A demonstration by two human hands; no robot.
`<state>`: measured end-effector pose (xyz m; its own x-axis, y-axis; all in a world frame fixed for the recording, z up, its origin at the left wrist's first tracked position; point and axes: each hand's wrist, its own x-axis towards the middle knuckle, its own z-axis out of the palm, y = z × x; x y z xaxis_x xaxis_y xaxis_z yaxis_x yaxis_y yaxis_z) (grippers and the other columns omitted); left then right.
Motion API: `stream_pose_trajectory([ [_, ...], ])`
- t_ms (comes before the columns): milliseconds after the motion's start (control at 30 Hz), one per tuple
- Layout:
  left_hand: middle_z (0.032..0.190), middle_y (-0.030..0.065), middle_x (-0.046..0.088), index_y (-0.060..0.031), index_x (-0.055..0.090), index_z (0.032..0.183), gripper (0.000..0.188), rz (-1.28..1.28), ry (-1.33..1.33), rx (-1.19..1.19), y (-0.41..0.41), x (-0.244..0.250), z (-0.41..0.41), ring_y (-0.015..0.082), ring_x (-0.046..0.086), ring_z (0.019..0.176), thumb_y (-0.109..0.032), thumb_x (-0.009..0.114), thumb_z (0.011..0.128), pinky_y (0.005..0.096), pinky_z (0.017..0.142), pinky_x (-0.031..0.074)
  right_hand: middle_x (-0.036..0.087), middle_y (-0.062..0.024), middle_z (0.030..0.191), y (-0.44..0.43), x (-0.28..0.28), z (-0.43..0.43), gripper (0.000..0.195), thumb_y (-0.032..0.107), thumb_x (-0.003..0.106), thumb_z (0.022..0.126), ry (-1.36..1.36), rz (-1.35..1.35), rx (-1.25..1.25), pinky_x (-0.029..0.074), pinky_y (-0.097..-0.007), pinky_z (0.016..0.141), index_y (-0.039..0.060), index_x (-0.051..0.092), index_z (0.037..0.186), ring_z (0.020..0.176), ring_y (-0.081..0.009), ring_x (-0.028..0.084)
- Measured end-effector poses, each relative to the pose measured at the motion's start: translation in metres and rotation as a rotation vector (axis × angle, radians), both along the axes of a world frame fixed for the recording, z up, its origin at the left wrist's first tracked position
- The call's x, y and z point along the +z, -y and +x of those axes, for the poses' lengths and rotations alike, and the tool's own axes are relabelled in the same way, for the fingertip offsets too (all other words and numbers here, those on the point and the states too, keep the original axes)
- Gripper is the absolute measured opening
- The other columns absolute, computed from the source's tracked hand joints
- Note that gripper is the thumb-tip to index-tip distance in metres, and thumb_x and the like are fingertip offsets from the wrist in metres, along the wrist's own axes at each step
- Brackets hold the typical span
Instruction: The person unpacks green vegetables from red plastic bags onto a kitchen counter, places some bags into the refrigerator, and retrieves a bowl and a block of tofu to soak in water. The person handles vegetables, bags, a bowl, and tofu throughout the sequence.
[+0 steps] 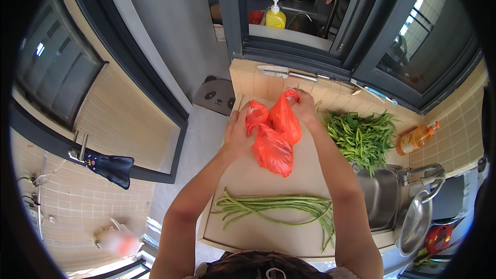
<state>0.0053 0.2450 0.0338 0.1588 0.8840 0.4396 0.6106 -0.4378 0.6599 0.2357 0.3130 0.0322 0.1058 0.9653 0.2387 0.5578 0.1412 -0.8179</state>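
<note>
A thin red plastic bag [274,151] lies crumpled on the beige countertop [248,180], its two handles spread apart. My left hand [237,130] grips the bag's left handle. With bent fingers, my right hand [306,106] pinches the upper right handle close to the tiled wall. What the bag contains, if anything, cannot be seen. Nearer my body, a bundle of long green beans [271,203] stretches across the counter, partly hidden by my right forearm. Right of that arm sits a heap of leafy greens [358,133], reaching over the sink's edge.
At right are a steel sink [381,205], a faucet [416,171], a metal basin [414,223] and an orange bottle [414,139]. A knife [273,71] rests on the window ledge. Beyond the counter's left side, a panda-face mat [215,95] lies on the floor.
</note>
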Motion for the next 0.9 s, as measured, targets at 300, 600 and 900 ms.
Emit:
stream_pose_trajectory([
  [300, 0.095, 0.0165, 0.062, -0.0090, 0.053, 0.123, 0.049, -0.054, -0.191, -0.299, -0.036, 0.026, 0.011, 0.0332, 0.063, 0.085, 0.001, 0.061, 0.075, 0.0384, 0.074, 0.051, 0.064, -0.0024, 0.087, 0.033, 0.043, 0.029, 0.030, -0.014, 0.041, 0.079, -0.433, 0.001, 0.237, 0.046, -0.0230, 0.076, -0.0007, 0.063, 0.096, 0.082, -0.0098, 0.058],
  [600, 0.090, 0.0165, 0.066, 0.0027, 0.059, 0.103, 0.026, -0.237, 0.086, -0.228, -0.034, 0.046, 0.035, 0.0252, 0.065, 0.081, 0.007, 0.055, 0.078, 0.0289, 0.072, 0.049, 0.063, -0.0048, 0.093, 0.115, 0.102, 0.087, 0.033, -0.018, 0.041, 0.077, -0.460, 0.125, 0.193, 0.045, -0.0242, 0.083, -0.0038, 0.061, 0.097, 0.089, -0.0116, 0.057],
  [900, 0.082, 0.0111, 0.067, 0.0020, 0.063, 0.101, 0.021, -0.359, 0.308, -0.115, -0.065, 0.045, 0.053, 0.0143, 0.062, 0.073, -0.001, 0.056, 0.081, 0.0274, 0.069, 0.048, 0.059, -0.0069, 0.084, 0.200, 0.120, 0.116, 0.037, -0.016, 0.040, 0.063, -0.237, 0.046, 0.079, 0.044, -0.0241, 0.074, -0.0032, 0.063, 0.089, 0.079, -0.0153, 0.056],
])
